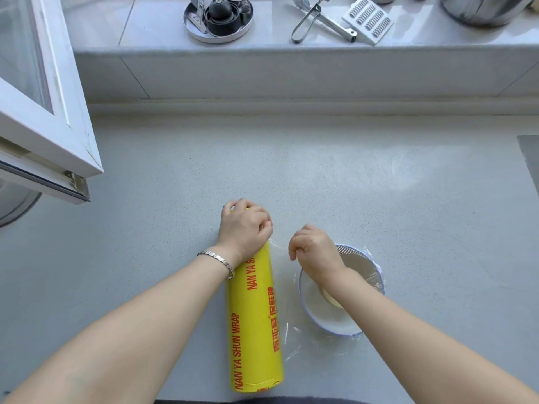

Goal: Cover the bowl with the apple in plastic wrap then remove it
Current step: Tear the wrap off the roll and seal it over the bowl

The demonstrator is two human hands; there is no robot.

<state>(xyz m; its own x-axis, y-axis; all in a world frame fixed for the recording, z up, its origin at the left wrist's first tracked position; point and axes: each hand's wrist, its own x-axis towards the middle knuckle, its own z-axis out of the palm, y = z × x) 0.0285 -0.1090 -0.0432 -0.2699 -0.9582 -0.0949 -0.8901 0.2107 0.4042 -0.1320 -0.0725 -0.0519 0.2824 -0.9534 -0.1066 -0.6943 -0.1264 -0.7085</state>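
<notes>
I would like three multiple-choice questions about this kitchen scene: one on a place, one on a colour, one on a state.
1. Where does the wrap roll lie?
A. left of the bowl
B. inside the bowl
C. on the ledge

2. What colour is the roll?
A. blue
B. yellow
C. green

3. What state is the bowl in?
A. upside down
B. bare and open
C. film stretched over it

Answers:
1 A: the roll lies on the counter beside the bowl, under the left hand.
2 B: it is yellow with red print.
3 C: shiny film spans the rim, near the right hand.
</notes>
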